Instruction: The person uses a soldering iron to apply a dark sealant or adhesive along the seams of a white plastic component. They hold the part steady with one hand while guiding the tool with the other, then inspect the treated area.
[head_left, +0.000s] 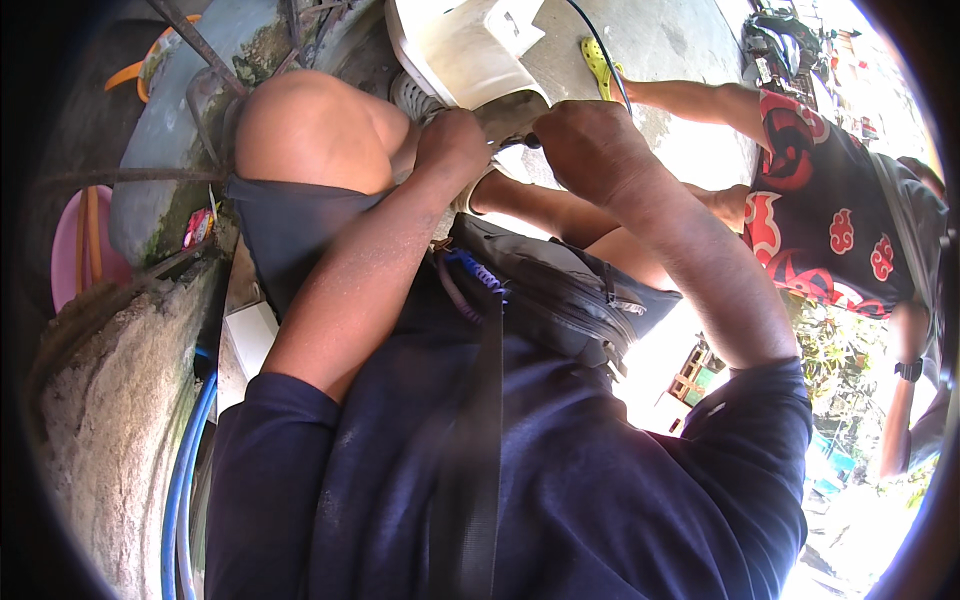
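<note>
My left hand and my right hand are both closed, held close together in front of my knees. A small, thin metallic piece with a dark end shows between them. Its kind is too small to tell, and most of it is hidden by my fingers. Just beyond my hands stands a white plastic housing, with a brownish-grey curved part at its near edge. A black cable runs down behind my right hand; whether it joins anything there is hidden.
A black waist bag lies across my lap. To the right stands another person in patterned shorts and a yellow-green clog. Leftward are a rough stone block, blue hoses, a pink basin and metal bars.
</note>
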